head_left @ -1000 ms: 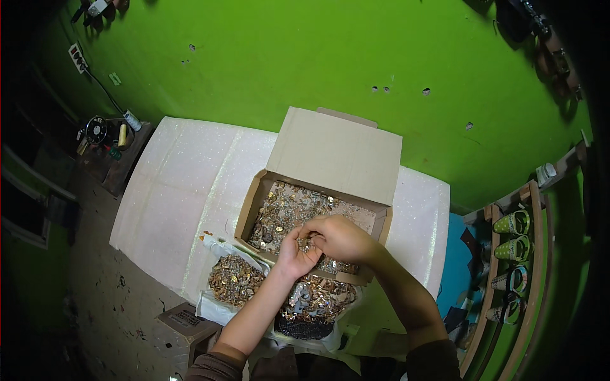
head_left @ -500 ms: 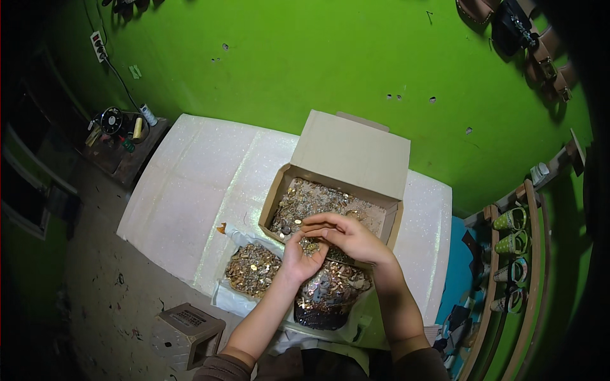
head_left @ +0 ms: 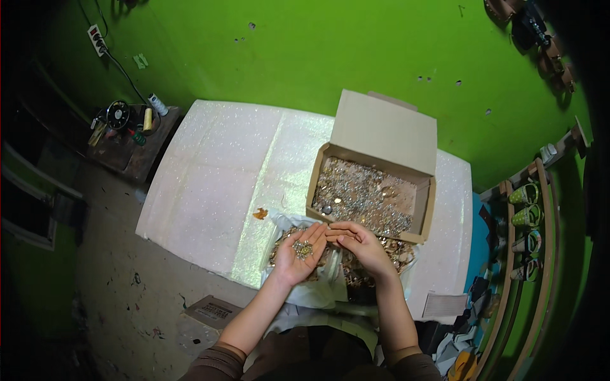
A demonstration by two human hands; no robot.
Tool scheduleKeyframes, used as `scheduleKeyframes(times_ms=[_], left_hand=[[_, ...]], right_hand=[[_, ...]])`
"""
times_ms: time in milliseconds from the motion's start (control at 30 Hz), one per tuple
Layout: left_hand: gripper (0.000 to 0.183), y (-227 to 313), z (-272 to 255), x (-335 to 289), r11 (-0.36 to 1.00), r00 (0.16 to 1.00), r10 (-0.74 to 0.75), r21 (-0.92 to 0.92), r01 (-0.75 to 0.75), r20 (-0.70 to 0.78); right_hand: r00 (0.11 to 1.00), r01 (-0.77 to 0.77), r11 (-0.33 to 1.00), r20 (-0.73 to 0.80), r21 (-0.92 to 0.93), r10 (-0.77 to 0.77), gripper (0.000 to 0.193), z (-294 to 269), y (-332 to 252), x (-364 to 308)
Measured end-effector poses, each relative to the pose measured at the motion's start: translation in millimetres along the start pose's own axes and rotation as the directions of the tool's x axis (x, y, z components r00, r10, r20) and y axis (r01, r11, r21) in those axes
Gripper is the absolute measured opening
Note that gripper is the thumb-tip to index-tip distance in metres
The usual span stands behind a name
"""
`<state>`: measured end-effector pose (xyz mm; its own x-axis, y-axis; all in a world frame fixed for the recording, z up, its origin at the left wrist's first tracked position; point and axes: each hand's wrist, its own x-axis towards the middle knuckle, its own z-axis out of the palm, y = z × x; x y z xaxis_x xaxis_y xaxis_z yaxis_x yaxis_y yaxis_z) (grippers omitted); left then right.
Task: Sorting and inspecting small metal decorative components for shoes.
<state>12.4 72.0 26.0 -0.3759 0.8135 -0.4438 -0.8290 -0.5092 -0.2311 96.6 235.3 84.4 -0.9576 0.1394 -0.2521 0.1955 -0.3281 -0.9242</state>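
My left hand [head_left: 294,265] is turned palm up and slightly cupped. In its palm lies a small heap of gold and silver metal pieces [head_left: 303,249], too small to tell their exact kind. My right hand [head_left: 365,249] has its fingers stretched toward the left fingertips, with the thumb a little apart and nothing visible in it. Just beyond both hands stands a lidded cardboard box [head_left: 424,216], opened, its bottom strewn with similar shiny bits [head_left: 365,190]. Below the hands are white plastic bags [head_left: 314,293] with more metal pieces, partly hidden by my hands.
A sparkly white cover [head_left: 203,171] spreads over the table. An orange-brown scrap [head_left: 260,214] lies left of the bags. Sandals hang on a wooden rack [head_left: 540,254] at right. Thread spools [head_left: 148,119] stand on a small table at left; a carton [head_left: 213,312] sits on the floor.
My hands have come away from above the box's near edge to over the bags. The left palm has turned up, showing the metal pieces. The view has shifted, with the box now farther right.
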Motion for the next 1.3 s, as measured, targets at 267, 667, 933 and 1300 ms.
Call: scheduleKeyframes(times_ms=[267,667,933,1300], left_hand=[[0.048,34,-15,-18,0.983,0.98,-0.089,0.173,0.059,0.176],[0.05,39,-23,-35,0.902,0.997,-0.055,0.426,0.071,-0.048],[0.047,38,-23,-41,0.888,0.986,-0.089,0.437,0.142,-0.141],[0.048,40,-26,-40,0.885,0.985,-0.113,0.438,0.159,-0.129]], right_hand=[[0.986,0.037,0.738,-0.096,-0.674,-0.137,0.022,63,29,-5],[0.897,0.236,0.421,0.031,-0.876,-0.441,0.014,97,73,-5],[0.874,0.214,0.366,0.01,-0.905,-0.486,0.016,102,84,-6],[0.897,0.207,0.339,0.039,-0.918,-0.441,0.018,104,79,-9]])
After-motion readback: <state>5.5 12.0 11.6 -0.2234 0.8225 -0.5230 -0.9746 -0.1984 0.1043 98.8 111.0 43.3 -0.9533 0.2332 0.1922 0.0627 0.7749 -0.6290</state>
